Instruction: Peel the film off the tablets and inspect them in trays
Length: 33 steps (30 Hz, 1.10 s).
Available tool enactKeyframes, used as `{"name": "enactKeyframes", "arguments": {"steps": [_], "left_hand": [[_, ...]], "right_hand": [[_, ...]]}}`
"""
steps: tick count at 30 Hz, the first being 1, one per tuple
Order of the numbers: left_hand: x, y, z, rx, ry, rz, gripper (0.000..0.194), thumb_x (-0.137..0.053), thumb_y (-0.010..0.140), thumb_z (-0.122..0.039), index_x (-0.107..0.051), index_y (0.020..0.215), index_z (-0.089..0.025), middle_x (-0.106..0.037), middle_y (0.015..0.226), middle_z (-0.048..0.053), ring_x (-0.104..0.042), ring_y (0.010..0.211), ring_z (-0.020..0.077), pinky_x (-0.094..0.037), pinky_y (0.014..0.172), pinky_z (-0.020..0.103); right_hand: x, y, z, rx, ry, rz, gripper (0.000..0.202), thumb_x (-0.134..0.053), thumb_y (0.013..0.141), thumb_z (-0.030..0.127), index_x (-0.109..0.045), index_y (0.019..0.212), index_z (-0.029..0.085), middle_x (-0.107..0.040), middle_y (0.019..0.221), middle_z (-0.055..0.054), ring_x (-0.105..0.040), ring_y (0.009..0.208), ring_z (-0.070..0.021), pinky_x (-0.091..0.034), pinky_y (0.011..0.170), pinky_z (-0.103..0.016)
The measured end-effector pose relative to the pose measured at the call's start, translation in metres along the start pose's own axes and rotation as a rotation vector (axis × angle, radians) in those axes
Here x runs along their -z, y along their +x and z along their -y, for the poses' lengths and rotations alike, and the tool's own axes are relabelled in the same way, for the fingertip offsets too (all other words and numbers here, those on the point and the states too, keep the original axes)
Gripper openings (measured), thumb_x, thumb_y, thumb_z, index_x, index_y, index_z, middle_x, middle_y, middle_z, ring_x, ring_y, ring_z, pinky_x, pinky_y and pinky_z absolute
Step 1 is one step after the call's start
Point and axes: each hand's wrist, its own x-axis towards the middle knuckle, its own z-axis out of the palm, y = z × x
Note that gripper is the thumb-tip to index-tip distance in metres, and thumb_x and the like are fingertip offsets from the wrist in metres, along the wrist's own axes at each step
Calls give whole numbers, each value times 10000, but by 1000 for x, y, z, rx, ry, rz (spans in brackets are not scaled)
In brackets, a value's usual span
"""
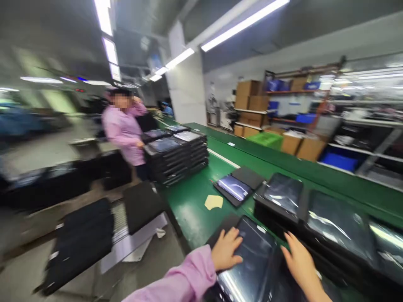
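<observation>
My left hand (226, 250), in a pink sleeve, lies with fingers spread on the left edge of a dark, glossy flat panel (248, 247) that looks wrapped in clear film. A small white label shows near the panel's top corner. My right hand (299, 260) is at the panel's right side, its fingers apart and nothing in it; whether it touches the panel I cannot tell. Just beyond it stand black foam trays (277, 216) with more film-covered panels (335, 218). Farther up the green bench lies a smaller black tray with a shiny bluish panel (233, 187).
A cream-coloured piece (213, 202) lies on the green bench (185, 218). Tall stacks of black trays (176, 157) stand farther along, beside a person in pink (124, 130). Black padded boards (82, 239) rest at the left. Shelves with boxes (248, 100) line the right wall.
</observation>
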Motion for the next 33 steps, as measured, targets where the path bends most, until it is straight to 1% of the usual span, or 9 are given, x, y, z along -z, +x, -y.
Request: {"name": "enactKeyframes", "arguments": {"steps": [3,8,10,13,15,19,24,28,33], "left_hand": [[-5,-15,23,-60,-2,73,634,-597,803,-316,-384,1375,-147,-211,1491,183,-164,1385,331,-124,1085,624],[-9,-41,52,-181,56,89,543,-556,825,-187,-426,1351,-204,-244,1483,148,-233,1371,295,-163,1085,614],[-2,-46,58,-277,69,174,563,-613,808,-270,-441,1340,-210,-251,1482,150,-209,1375,320,-154,1070,644],[11,-49,65,-432,85,311,840,-725,657,-520,-408,1363,-195,-239,1486,168,-152,1377,378,-125,1055,675],[15,-51,68,-489,106,324,919,-753,615,-523,-373,1382,-187,-224,1494,172,-138,1380,384,-130,1060,668],[13,-57,70,-528,116,176,650,-708,707,-298,-466,1305,-220,-301,1478,148,-209,1372,351,-186,1060,639],[11,-63,72,-681,-28,-22,81,-585,808,-253,-639,862,-224,-563,1266,88,-390,1269,319,-249,1039,596],[9,-67,72,-718,-137,-163,148,-512,851,-182,-617,750,-206,-651,1053,46,-499,1152,230,-327,1028,458],[6,-69,68,-670,-226,-238,148,-503,864,-182,-613,766,-200,-673,991,39,-546,1093,213,-354,1003,431]], "right_hand": [[1,-35,2,-167,-105,184,304,-572,837,131,-608,1138,137,-618,1164,-115,-563,1092,-230,-419,972,-384],[0,-14,21,-312,-148,315,331,-509,885,209,-585,1202,146,-644,1140,-101,-577,1067,-232,-416,933,-373],[-2,-5,24,-353,-141,346,322,-496,904,229,-566,1209,152,-625,1177,-88,-571,1074,-214,-414,924,-371],[-9,0,26,-426,-139,366,312,-421,948,262,-553,1209,152,-644,1114,-87,-589,1024,-209,-377,943,-419],[-13,-1,26,-461,-132,364,321,-396,954,281,-564,1196,153,-659,1064,-92,-591,1009,-220,-352,949,-427],[-14,-2,25,-494,-83,343,318,-535,865,403,-641,1059,175,-681,969,-94,-589,974,-246,-376,897,-384],[-15,-6,23,-516,-14,228,351,-601,805,384,-632,1072,158,-660,1053,-118,-557,1039,-288,-381,930,-425],[-16,-18,22,-543,83,85,366,-589,785,319,-615,1104,143,-635,1134,-126,-531,1108,-284,-357,1007,-440],[-12,-43,21,-615,233,-106,355,-516,784,357,-636,1055,161,-652,1118,-103,-505,1176,-291,-303,1064,-513]]}}
